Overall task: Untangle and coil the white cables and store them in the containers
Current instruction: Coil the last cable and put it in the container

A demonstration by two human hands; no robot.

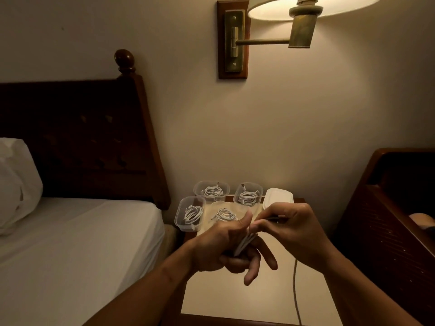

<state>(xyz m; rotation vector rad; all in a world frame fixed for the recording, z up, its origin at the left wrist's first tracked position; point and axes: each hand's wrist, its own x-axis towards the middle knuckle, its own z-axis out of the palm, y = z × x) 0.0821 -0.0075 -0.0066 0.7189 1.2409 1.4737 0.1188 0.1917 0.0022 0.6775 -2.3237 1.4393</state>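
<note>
My left hand [226,248] holds a small coil of white cable [244,243] wound over its fingers, thumb up. My right hand [292,234] pinches the same cable just to the right of the coil, above the nightstand [235,297]. A loose length of the cable [295,285] hangs down below my right wrist. Behind the hands stand several clear plastic containers, each with a coiled white cable inside: back left [211,190], back right [247,195], front left [190,214] and one partly hidden behind my left thumb [223,211].
A stack of white lids or containers [277,197] sits at the nightstand's back right. A bed with white sheet [70,243] and dark headboard lies left. A dark wooden piece of furniture [395,220] stands right. A lit wall lamp [303,22] hangs overhead.
</note>
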